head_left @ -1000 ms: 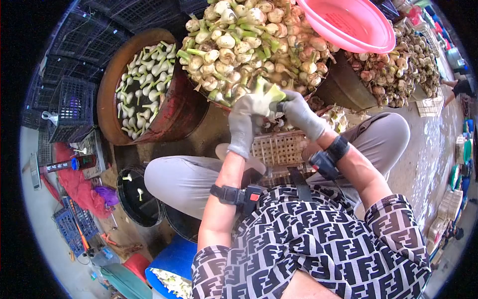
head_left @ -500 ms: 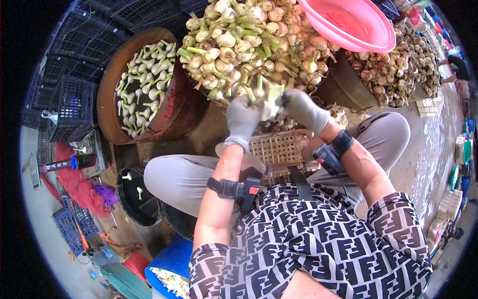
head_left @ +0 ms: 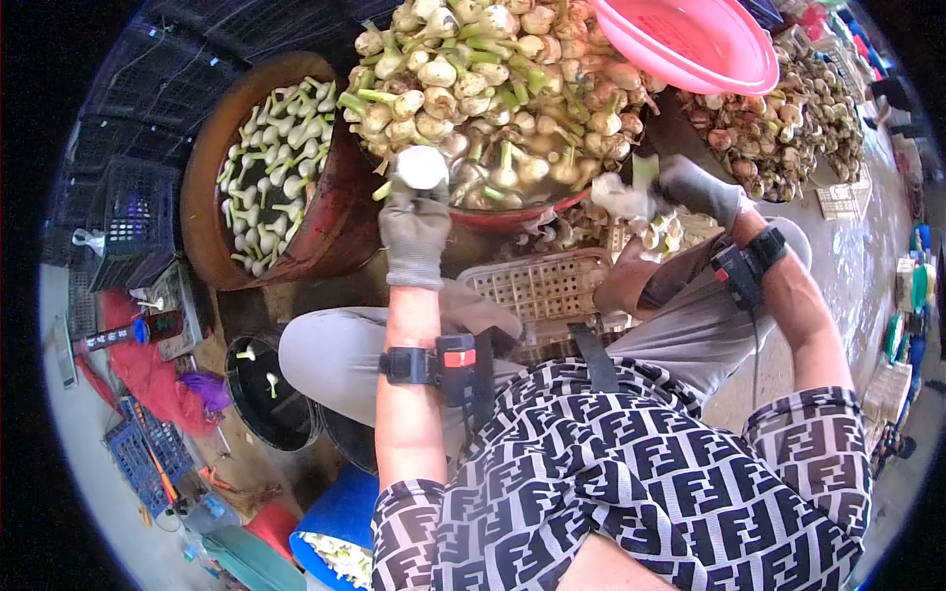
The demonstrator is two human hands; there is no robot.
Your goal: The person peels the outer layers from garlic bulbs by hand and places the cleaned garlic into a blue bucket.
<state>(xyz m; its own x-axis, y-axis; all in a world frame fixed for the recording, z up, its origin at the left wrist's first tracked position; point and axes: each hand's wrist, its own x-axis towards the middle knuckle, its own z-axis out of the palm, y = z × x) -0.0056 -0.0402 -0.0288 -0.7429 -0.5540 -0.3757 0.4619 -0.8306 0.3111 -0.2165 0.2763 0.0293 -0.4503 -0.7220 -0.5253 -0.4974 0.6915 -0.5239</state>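
My left hand [head_left: 414, 222], in a grey glove, is closed round a garlic bulb [head_left: 422, 167] whose clean white face points up. It is at the near left edge of the big tub heaped with garlic [head_left: 443, 74], some of it in murky water. To the right, my gloved right hand [head_left: 698, 187] grips a whitish-green strip of garlic skin [head_left: 627, 198]. That strip hangs over a heap of loose peelings [head_left: 670, 234] beside the tub. A cream perforated plastic basket [head_left: 537, 281] lies between my legs, below both hands.
Left of the tub, a rusty drum [head_left: 197, 187] holds many clean white garlic bulbs. A pink basin [head_left: 690, 49] rests on the tub's far right rim. Further right are unpeeled garlic bulbs [head_left: 778, 128]. Near my left knee are a black bucket [head_left: 239, 379] and a blue barrel [head_left: 335, 507].
My hands were together over the tub's near edge and have parted. The left went left with the garlic bulb; the right went right with the torn skin.
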